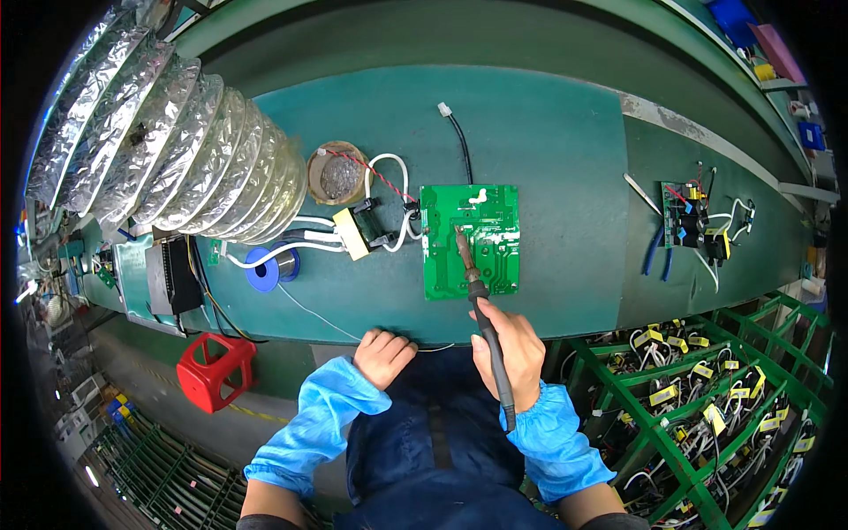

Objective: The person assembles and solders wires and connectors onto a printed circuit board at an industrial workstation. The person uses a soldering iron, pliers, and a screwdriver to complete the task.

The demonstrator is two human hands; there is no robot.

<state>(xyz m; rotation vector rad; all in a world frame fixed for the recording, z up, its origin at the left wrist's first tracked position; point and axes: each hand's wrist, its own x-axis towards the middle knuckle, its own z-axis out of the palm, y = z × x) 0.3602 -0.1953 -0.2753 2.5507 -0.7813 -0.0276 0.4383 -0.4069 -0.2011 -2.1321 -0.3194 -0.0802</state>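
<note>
The right hand point(511, 349) has its grip wrapped around a black-handled soldering iron point(481, 309), tip resting on the green rectangular circuit board point(470, 240) lying flat mid-surface, while the left hand point(383, 353) pinches a thin solder wire point(318, 316) at the green surface's point(548, 159) near edge.

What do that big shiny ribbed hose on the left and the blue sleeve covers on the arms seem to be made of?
The big ribbed silver hose looks like crinkled metal foil over hoops: mirror-bright, wrinkled, evenly ridged. The light blue sleeve covers look like thin, matte, non-woven fabric, gathered at the cuffs, though possibly plastic film.
</note>
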